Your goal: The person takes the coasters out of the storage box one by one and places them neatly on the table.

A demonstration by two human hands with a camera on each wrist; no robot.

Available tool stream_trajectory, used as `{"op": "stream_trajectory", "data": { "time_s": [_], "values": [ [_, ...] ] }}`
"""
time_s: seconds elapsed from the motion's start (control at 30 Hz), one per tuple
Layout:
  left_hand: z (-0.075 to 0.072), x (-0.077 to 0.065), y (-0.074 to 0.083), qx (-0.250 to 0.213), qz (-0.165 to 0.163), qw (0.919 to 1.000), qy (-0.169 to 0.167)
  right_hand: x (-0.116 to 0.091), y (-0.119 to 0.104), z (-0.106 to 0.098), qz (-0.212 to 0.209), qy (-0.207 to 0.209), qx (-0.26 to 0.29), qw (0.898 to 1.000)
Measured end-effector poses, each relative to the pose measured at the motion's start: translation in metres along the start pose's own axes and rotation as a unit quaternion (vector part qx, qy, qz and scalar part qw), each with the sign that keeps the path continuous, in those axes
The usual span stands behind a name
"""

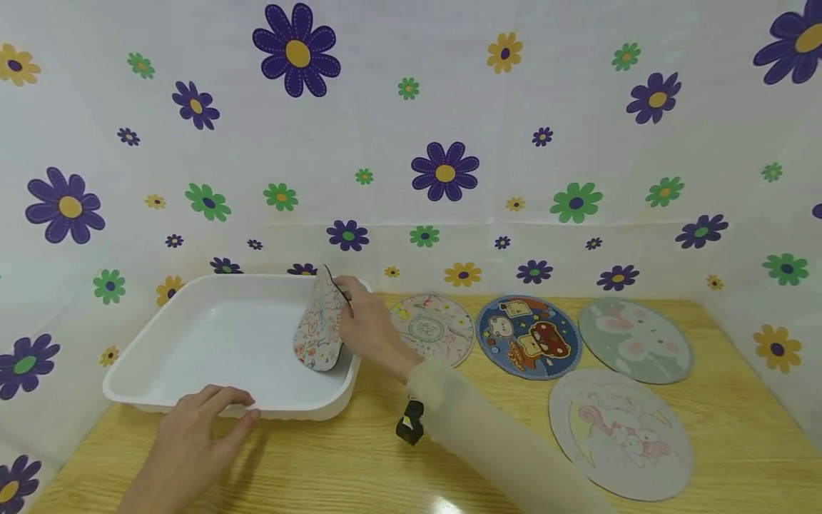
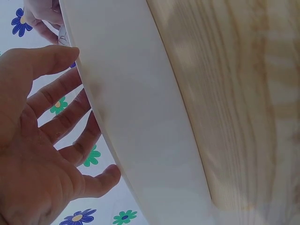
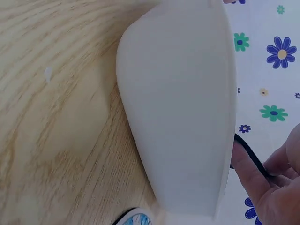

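My right hand (image 1: 369, 321) pinches the edge of a thin round mat (image 1: 319, 325) with a colourful sketched pattern. The mat is bent and held upright inside the right end of a white plastic basin (image 1: 225, 350). In the right wrist view, its dark edge (image 3: 251, 152) passes between the thumb and fingers beyond the basin wall (image 3: 183, 93). My left hand (image 1: 199, 428) rests at the basin's front rim, thumb tip by the edge. Seen from the left wrist, this hand's fingers (image 2: 61, 119) are spread and loosely extended past the rim.
To the right on the wooden table (image 1: 359, 471) lie more round mats: a pale patterned one (image 1: 430, 330) partly behind the right arm, a blue bear one (image 1: 529, 337), a green rabbit one (image 1: 636, 340) and a pale moon one (image 1: 621, 434). A flowered cloth (image 1: 385, 128) hangs behind.
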State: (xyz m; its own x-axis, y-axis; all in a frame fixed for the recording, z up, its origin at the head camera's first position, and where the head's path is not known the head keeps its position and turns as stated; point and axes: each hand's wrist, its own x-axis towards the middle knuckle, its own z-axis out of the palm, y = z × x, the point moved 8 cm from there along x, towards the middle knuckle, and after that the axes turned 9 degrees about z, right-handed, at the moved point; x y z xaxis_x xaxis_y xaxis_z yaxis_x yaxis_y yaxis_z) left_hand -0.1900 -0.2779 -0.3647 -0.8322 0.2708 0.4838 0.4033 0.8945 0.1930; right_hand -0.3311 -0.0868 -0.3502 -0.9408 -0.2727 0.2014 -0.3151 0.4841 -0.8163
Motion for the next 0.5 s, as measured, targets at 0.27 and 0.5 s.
{"op": "stream_trajectory", "data": {
  "time_s": [0.27, 0.5],
  "values": [
    [-0.001, 0.0, 0.0, -0.001, 0.004, 1.0, 0.003, -0.007, -0.002, -0.017, 0.001, 0.056, -0.021, 0.998],
    [0.0, -0.002, -0.002, -0.004, -0.006, 1.0, -0.001, -0.014, 0.014, -0.028, 0.068, 0.074, 0.096, 0.99]
  ]
}}
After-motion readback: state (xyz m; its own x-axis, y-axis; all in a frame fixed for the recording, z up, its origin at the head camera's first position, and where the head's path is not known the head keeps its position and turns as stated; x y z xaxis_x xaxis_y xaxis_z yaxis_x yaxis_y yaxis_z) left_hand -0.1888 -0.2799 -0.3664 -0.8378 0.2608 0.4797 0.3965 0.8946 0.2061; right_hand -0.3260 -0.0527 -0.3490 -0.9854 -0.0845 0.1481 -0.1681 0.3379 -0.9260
